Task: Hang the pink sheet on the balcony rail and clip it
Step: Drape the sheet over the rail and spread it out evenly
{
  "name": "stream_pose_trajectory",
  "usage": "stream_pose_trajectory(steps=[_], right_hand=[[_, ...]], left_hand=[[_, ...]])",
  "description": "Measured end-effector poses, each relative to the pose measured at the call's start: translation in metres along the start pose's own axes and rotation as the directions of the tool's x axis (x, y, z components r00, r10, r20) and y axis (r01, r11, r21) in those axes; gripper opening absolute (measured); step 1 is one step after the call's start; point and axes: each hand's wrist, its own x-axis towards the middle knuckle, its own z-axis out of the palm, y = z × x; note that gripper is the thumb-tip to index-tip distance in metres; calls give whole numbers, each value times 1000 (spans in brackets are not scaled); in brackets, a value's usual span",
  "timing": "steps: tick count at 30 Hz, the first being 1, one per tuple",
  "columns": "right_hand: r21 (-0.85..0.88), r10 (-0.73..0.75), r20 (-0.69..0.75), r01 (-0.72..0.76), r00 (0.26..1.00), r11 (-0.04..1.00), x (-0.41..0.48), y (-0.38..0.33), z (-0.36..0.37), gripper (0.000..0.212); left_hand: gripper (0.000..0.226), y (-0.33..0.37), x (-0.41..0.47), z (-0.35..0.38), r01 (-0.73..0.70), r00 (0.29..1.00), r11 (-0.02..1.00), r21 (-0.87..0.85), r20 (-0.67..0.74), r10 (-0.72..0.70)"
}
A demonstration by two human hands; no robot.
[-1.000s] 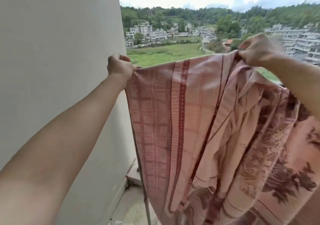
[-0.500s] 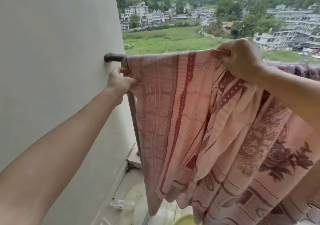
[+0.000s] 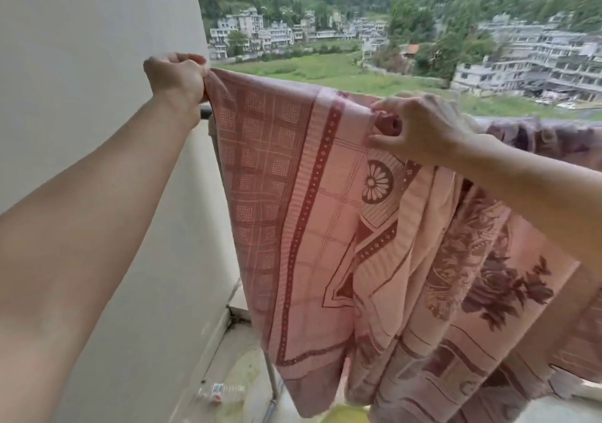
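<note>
We log no legible text, numbers or signs. The pink sheet (image 3: pixel 312 214) carries only woven checks, dots and flower motifs. The plastic bottle (image 3: pixel 221 391) has a label, too blurred to read.

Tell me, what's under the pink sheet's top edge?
Only a dark stub of the balcony rail shows, by the wall below the left hand. A thin post runs down behind the edge of the pink sheet. The rest of the rail is covered.
</note>
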Motion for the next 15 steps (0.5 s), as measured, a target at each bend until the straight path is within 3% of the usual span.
stream_pose_trajectory(steps=[6, 8, 12, 15], right_hand=[[149, -17, -108, 33, 994, 988, -2, 7, 8, 27], [193, 1, -134, 25, 991, 981, 0, 4, 7, 25], [276, 36, -162, 11, 986, 961, 4, -8, 7, 30], [248, 7, -101, 18, 995, 969, 4, -10, 5, 49]], left_hand=[[33, -21, -6, -27, 28, 1000, 994, -108, 2, -28], [33, -45, -17, -43, 14, 999, 999, -46, -38, -15], [31, -125, -45, -91, 118, 986, 988, 101, -129, -104], [30, -182, -67, -128, 218, 961, 952, 213, -216, -172]])
